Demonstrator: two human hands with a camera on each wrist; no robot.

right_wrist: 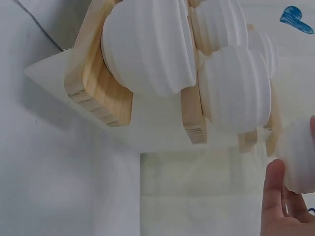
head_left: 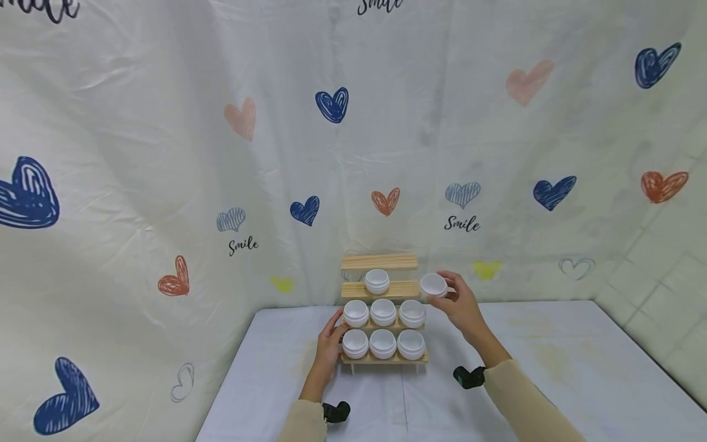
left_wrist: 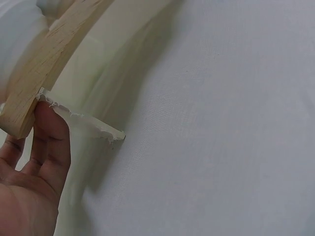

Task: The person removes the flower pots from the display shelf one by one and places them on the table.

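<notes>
A small tiered display rack [head_left: 381, 263] with light wooden shelves stands at the back of the table. My right hand [head_left: 459, 305] pinches a white ribbed bowl [head_left: 434, 285] between thumb and fingers, beside the right end of the second shelf from the top. One similar bowl [head_left: 377, 280] sits on that shelf; the two lower shelves each bear a row of three. My left hand [head_left: 329, 341] grips the rack's left side; in the left wrist view its fingers curl by a wooden shelf end [left_wrist: 22, 115], near a thin white side support [left_wrist: 88, 118].
A white cloth covers the table [head_left: 530, 350]. Close behind the rack hangs a pale curtain [head_left: 409, 147] printed with hearts and "Smile". Black wrist cameras [head_left: 469, 377] are strapped at both sleeves. The rack's top shelf [head_left: 380, 262] bears no bowl.
</notes>
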